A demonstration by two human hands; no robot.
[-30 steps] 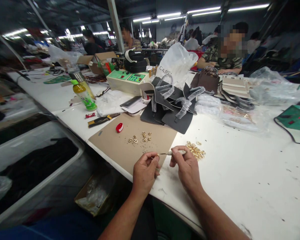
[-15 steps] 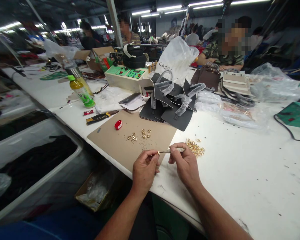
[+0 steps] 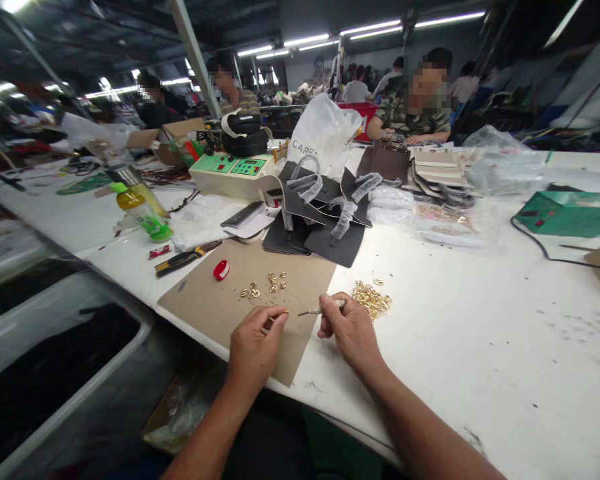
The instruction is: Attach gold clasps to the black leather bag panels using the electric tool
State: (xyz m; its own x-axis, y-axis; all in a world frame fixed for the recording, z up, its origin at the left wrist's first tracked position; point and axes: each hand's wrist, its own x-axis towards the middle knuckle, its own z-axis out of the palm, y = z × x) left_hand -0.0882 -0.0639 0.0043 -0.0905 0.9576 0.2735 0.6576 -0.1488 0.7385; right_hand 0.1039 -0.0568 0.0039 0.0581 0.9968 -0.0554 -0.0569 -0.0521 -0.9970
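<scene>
My left hand (image 3: 253, 347) pinches a small gold metal fitting (image 3: 285, 311) over the brown cardboard sheet (image 3: 215, 310). My right hand (image 3: 347, 330) grips a thin pen-like tool (image 3: 316, 310) whose tip points left, a short gap from the fitting. A few gold fittings (image 3: 270, 283) lie spread on the cardboard. A heap of gold fittings (image 3: 371, 298) sits on the white table just right of my right hand.
Black leather pieces with wrapped handles (image 3: 320, 213), a red-and-white cap (image 3: 221, 269), a yellow-black knife (image 3: 183, 257), a green bottle (image 3: 140, 207) and a green-panel machine (image 3: 230, 175) lie farther back. Plastic bags (image 3: 455, 220) and a green box (image 3: 570, 212) are at right. Other people sit across.
My view has shifted right. My hands have drawn apart: the tool tip was at the fitting before, and now a gap separates them, with my left hand lower over the cardboard.
</scene>
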